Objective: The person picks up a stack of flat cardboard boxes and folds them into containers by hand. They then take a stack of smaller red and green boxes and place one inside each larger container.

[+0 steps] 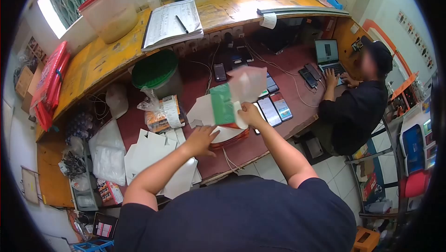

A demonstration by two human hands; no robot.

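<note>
My right hand [251,115] is closed, its fingers pinched at the right edge of a green and white sheet [222,105]. A pale pink, see-through flap [251,82] sticks up behind the green part, blurred by motion. My left hand [202,141] lies low with fingers spread, beside the near left edge of the same pile and holding nothing. Under the sheet, a stack with orange-red edges [231,141] sits at the desk's front edge. White cut card [200,112] juts out to its left.
Several phones [269,111] lie right of the pile. White card pieces [148,161] and a plastic-wrapped orange pack [163,113] are left, a green-lidded bucket [155,72] behind. A person in black [357,103] types on a laptop [327,57] at right.
</note>
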